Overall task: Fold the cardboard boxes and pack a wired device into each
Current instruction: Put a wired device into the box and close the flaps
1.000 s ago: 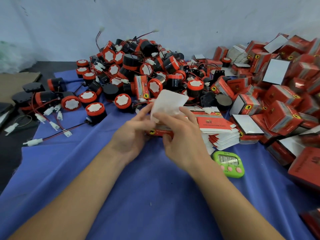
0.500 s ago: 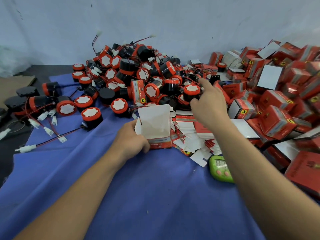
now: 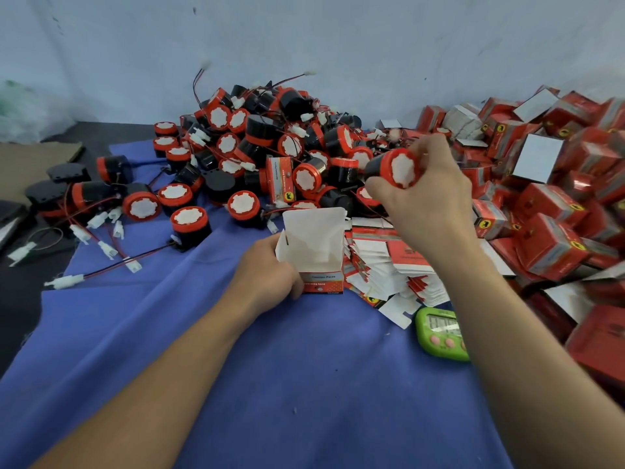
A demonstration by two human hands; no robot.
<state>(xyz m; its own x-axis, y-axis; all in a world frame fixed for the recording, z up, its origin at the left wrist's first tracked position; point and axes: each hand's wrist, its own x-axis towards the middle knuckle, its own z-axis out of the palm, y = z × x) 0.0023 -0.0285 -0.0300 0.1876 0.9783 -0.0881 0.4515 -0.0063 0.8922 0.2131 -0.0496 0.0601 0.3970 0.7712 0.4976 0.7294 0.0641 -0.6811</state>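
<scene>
An open red-and-white cardboard box (image 3: pixel 318 252) stands upright on the blue cloth (image 3: pixel 236 350) with its white lid flap raised. My left hand (image 3: pixel 267 269) grips the box at its left side. My right hand (image 3: pixel 426 198) holds a black-and-red wired device (image 3: pixel 395 170) lifted above the heap, up and to the right of the box. A big heap of the same wired devices (image 3: pixel 263 147) lies behind the box. Flat unfolded boxes (image 3: pixel 389 262) are stacked just right of the open box.
Packed red boxes (image 3: pixel 548 184) are piled along the right side. A green timer (image 3: pixel 441 333) lies near my right forearm. Loose devices with white plug ends (image 3: pixel 101 228) trail over the cloth's left part, and brown cardboard (image 3: pixel 37 157) lies at far left.
My right hand left the box, reached into the heap and lifted a device out. My left hand stood the folded box upright and keeps holding it.
</scene>
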